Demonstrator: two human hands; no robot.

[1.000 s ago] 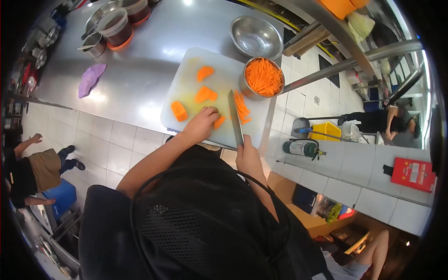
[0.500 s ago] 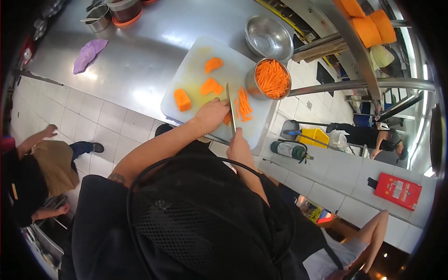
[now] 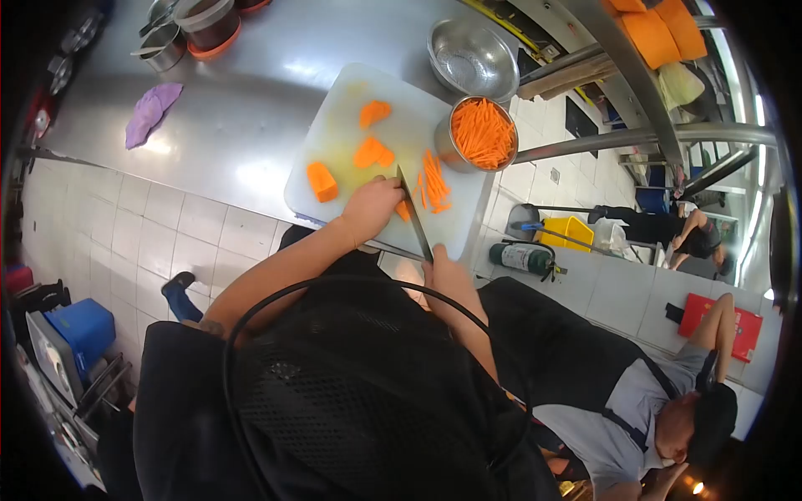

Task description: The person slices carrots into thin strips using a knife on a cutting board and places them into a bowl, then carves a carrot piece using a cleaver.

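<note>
My right hand (image 3: 452, 282) is closed round the handle of a kitchen knife (image 3: 415, 215), whose blade points away from me across a white cutting board (image 3: 334, 108). Left of the blade, my left hand (image 3: 373, 209) has its fingers bent over a carrot piece (image 3: 403, 210), mostly hidden under them. Cut carrot strips (image 3: 433, 182) lie just right of the blade. Further carrot chunks rest on the board: a block (image 3: 322, 182), a middle pair (image 3: 373, 153) and a far one (image 3: 375, 113). A metal pot (image 3: 449, 150) filled with carrot strips (image 3: 482, 134) stands at the board's right edge.
A metal bowl (image 3: 472, 63) sits behind the pot. On the steel counter lie a purple cloth (image 3: 152, 115) and containers (image 3: 209, 25). A metal rail (image 3: 618, 144) runs to the right. One person (image 3: 601, 409) is close on my right; another (image 3: 668, 238) is farther off.
The knife blade leans further left, and my right hand has shifted slightly right and down. The person on the right has come nearer; the one at left is mostly out of view.
</note>
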